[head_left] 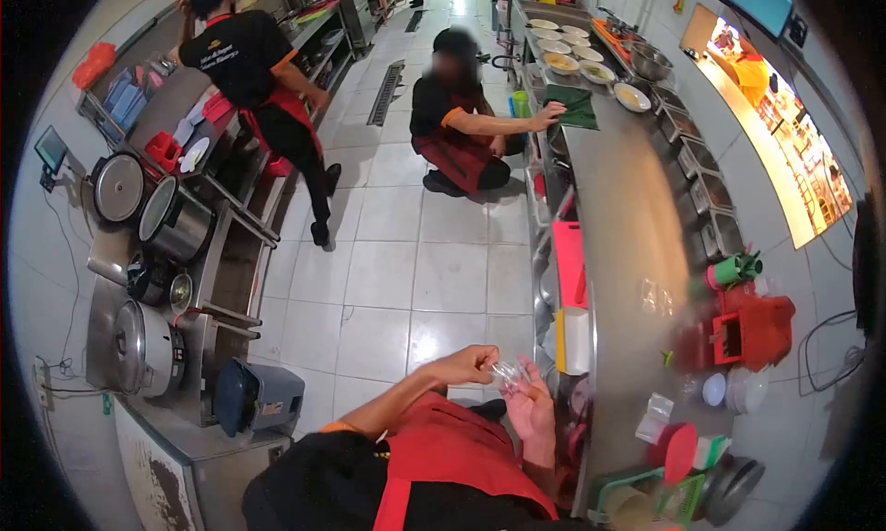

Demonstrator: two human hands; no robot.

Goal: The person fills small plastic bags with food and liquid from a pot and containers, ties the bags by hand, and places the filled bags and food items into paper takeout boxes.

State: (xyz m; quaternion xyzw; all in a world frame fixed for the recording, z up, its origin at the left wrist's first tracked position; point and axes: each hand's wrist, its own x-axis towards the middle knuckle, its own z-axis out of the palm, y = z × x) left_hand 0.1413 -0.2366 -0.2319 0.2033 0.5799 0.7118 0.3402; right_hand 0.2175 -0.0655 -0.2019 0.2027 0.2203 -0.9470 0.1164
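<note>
A small piece of clear, crinkled plastic (509, 372), which looks like a plastic bag, is between my two hands in front of my red apron. My left hand (464, 365) is closed, its fingers pinching the plastic's left side. On the other side, my right hand (531, 407) has its palm turned up, and its thumb and fingers hold the plastic. What is inside the plastic, if anything, is too small to make out. Close to my right hand runs the steel counter (614, 337), with more clear plastic (657, 298) lying on it.
A co-worker (457, 125) crouches by the counter, one hand on a green cloth (572, 107). Another person (249, 70) stands at the left bench. Several plates (563, 62), metal containers (709, 191) and a red basket (752, 333) line the counter. Pots (173, 219) stand left.
</note>
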